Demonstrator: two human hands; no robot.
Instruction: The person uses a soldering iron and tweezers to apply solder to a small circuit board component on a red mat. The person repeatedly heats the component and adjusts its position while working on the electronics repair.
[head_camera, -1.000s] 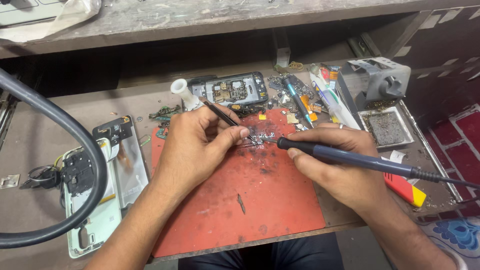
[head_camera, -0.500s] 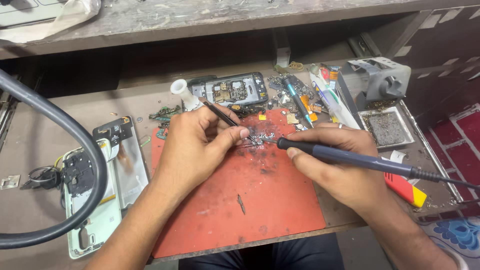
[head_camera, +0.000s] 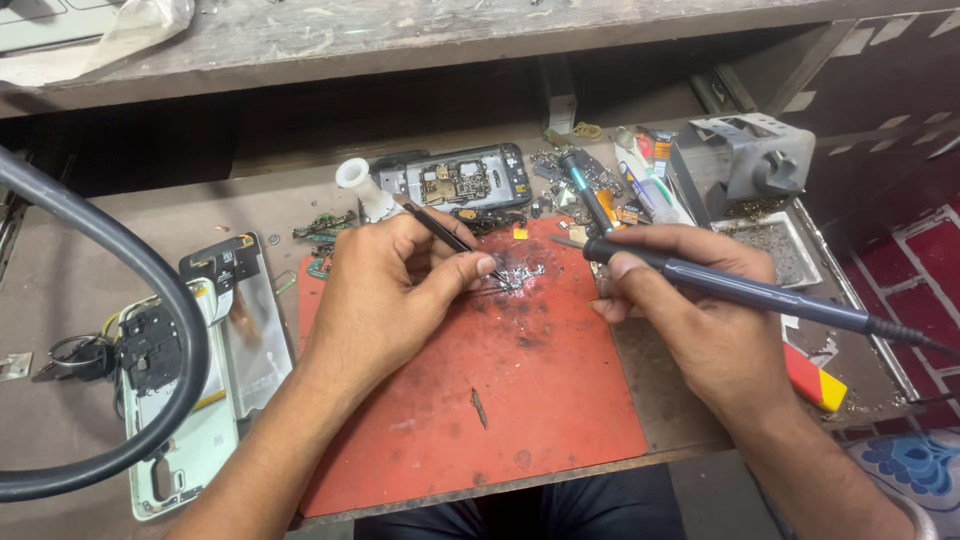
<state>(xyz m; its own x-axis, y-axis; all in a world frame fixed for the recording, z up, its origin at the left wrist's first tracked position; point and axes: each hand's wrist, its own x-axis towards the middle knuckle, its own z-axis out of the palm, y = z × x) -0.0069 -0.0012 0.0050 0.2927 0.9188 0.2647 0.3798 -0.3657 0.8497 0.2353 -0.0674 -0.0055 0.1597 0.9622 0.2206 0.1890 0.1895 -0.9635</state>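
My left hand (head_camera: 385, 300) grips thin black tweezers (head_camera: 445, 235), their tips pressing down a small circuit part (head_camera: 515, 272) on the stained red work mat (head_camera: 500, 400). My right hand (head_camera: 700, 320) holds a dark soldering iron (head_camera: 740, 290) like a pen. Its tip (head_camera: 560, 241) points left and hovers just right of and above the circuit part. The iron's cord runs off to the right edge.
An opened phone body (head_camera: 460, 180) lies behind the mat, with a white nozzle (head_camera: 358, 185) beside it. A disassembled white phone frame (head_camera: 190, 400) rests at left under a thick black hose (head_camera: 120, 300). A grey stand (head_camera: 745, 160), metal tray (head_camera: 770, 245) and loose tools sit at right.
My right hand has lifted the soldering iron tip slightly up and away from the circuit part. My left hand and the tweezers stay in place.
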